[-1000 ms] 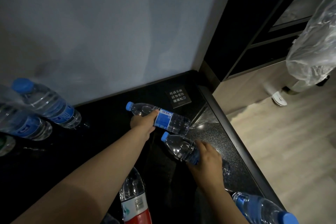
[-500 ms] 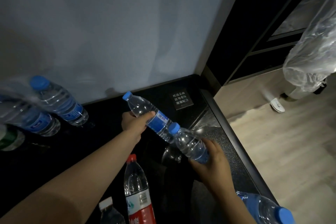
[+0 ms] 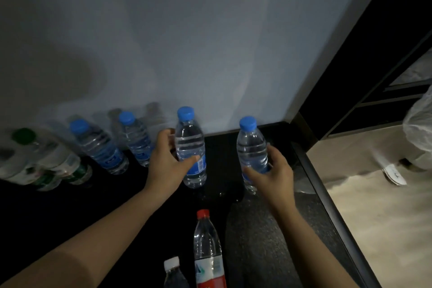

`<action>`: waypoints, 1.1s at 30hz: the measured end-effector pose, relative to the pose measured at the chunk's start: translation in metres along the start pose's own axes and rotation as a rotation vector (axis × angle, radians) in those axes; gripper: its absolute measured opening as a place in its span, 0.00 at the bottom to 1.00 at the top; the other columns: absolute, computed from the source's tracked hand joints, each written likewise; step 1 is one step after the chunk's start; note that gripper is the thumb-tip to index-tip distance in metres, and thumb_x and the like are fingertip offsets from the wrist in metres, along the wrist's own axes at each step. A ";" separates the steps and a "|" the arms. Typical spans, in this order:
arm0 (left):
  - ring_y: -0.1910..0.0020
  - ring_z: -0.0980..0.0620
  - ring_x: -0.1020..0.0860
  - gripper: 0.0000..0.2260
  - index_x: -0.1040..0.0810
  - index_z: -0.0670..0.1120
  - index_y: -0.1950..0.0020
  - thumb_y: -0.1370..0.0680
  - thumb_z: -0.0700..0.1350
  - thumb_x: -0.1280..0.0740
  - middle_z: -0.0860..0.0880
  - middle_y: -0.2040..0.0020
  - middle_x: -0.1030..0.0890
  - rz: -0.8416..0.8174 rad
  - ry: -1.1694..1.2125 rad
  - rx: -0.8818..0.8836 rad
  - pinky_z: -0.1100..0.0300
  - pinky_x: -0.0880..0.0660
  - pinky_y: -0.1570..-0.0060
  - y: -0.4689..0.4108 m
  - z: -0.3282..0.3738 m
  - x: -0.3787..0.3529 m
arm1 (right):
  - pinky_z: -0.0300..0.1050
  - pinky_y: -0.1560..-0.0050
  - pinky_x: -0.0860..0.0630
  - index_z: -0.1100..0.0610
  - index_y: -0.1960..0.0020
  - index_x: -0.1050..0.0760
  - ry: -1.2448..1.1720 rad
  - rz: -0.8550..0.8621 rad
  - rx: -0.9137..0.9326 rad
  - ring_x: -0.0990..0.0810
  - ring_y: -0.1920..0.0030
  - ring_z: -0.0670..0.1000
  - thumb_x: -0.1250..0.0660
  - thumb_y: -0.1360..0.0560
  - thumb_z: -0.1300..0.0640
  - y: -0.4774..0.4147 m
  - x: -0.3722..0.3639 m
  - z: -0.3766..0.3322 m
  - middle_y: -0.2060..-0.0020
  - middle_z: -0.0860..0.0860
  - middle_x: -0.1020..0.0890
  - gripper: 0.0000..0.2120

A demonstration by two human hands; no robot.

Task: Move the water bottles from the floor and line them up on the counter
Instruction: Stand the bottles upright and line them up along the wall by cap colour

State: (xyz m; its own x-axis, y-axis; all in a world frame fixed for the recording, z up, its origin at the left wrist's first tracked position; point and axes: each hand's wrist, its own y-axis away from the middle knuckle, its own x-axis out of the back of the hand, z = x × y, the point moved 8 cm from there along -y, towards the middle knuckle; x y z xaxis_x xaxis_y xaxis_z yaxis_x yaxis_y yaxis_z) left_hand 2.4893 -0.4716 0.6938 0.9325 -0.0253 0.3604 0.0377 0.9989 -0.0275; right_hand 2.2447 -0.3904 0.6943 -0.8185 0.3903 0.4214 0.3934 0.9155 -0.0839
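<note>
I have two blue-capped bottles upright near the back edge of the counter, one in each hand. The left hand grips the left bottle at mid-body, thumb across the front and the other fingers curled round behind. The right hand grips the right bottle lower down, toward the back right corner, thumb in front and fingers wrapped round the far side. Neither grip looks hard, as far as I can judge, as the thin walls show no denting.

Both bases look to be at or just above the dark top; the glare stops me telling whether they touch.

To finish this step well, I would seat each base flat before easing the fingers off. The left one should sit just beside the two blue-capped bottles along the back edge, and the right one should come in closer, since it stands well apart from the left one. The green-capped bottles toward the back left are blurred. A red-capped bottle and a white-capped bottle stand near the front edge between my forearms, so I would draw the arms back carefully.
</note>
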 end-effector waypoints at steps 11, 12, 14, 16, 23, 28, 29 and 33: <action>0.41 0.56 0.24 0.29 0.37 0.59 0.38 0.29 0.38 0.26 0.54 0.41 0.25 0.153 -0.067 -0.142 0.63 0.28 0.41 -0.024 -0.019 0.014 | 0.30 0.56 0.23 0.48 0.42 0.28 -0.147 -0.135 -0.034 0.19 0.52 0.36 0.23 0.34 0.61 -0.059 -0.085 -0.004 0.52 0.42 0.19 0.24; 0.41 0.56 0.24 0.29 0.36 0.59 0.38 0.29 0.38 0.26 0.54 0.41 0.25 0.163 -0.055 -0.139 0.64 0.28 0.41 -0.027 -0.022 0.013 | 0.27 0.58 0.24 0.47 0.42 0.28 -0.152 -0.138 -0.033 0.20 0.53 0.34 0.23 0.34 0.61 -0.063 -0.089 -0.002 0.53 0.41 0.19 0.25; 0.40 0.56 0.24 0.27 0.35 0.56 0.37 0.29 0.37 0.27 0.55 0.41 0.25 0.170 -0.037 -0.127 0.62 0.28 0.40 -0.031 -0.028 0.008 | 0.26 0.58 0.24 0.47 0.42 0.28 -0.165 -0.142 -0.043 0.20 0.53 0.33 0.23 0.33 0.62 -0.068 -0.098 0.003 0.53 0.41 0.19 0.25; 0.39 0.55 0.25 0.27 0.35 0.54 0.36 0.28 0.37 0.27 0.54 0.41 0.26 0.176 -0.032 -0.128 0.59 0.28 0.38 -0.035 -0.031 0.004 | 0.29 0.55 0.23 0.49 0.40 0.27 -0.180 -0.133 -0.051 0.19 0.52 0.35 0.23 0.33 0.62 -0.073 -0.104 0.009 0.51 0.42 0.18 0.25; 0.39 0.53 0.25 0.26 0.35 0.50 0.34 0.28 0.37 0.28 0.51 0.40 0.25 0.216 -0.058 -0.088 0.56 0.27 0.37 -0.045 -0.046 -0.002 | 0.30 0.54 0.23 0.48 0.40 0.28 -0.192 -0.146 -0.072 0.19 0.49 0.37 0.23 0.33 0.61 -0.088 -0.126 0.023 0.50 0.42 0.18 0.25; 0.40 0.56 0.24 0.26 0.34 0.52 0.35 0.28 0.37 0.28 0.53 0.41 0.25 0.220 -0.049 -0.063 0.58 0.27 0.38 -0.045 -0.061 -0.002 | 0.27 0.56 0.23 0.48 0.40 0.28 -0.196 -0.164 -0.082 0.19 0.51 0.35 0.23 0.33 0.61 -0.091 -0.142 0.029 0.50 0.41 0.18 0.25; 0.40 0.56 0.24 0.26 0.35 0.53 0.35 0.28 0.37 0.28 0.53 0.41 0.25 0.226 -0.047 -0.059 0.58 0.27 0.38 -0.045 -0.063 -0.001 | 0.26 0.56 0.24 0.47 0.40 0.28 -0.199 -0.168 -0.081 0.19 0.50 0.35 0.24 0.33 0.61 -0.090 -0.144 0.030 0.50 0.41 0.18 0.25; 0.40 0.56 0.24 0.27 0.35 0.53 0.35 0.28 0.36 0.28 0.54 0.41 0.24 0.252 -0.008 -0.044 0.57 0.26 0.38 -0.048 -0.067 0.002 | 0.25 0.55 0.25 0.50 0.37 0.28 -0.212 -0.170 -0.073 0.20 0.49 0.35 0.24 0.32 0.63 -0.088 -0.147 0.030 0.49 0.42 0.19 0.26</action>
State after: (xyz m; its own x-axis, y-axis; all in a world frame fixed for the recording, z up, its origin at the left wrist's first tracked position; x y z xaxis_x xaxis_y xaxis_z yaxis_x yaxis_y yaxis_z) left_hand 2.5139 -0.5218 0.6331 0.9114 0.2250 0.3447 -0.1800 0.9709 -0.1579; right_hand 2.3182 -0.5260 0.6127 -0.9415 0.2508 0.2250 0.2662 0.9631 0.0403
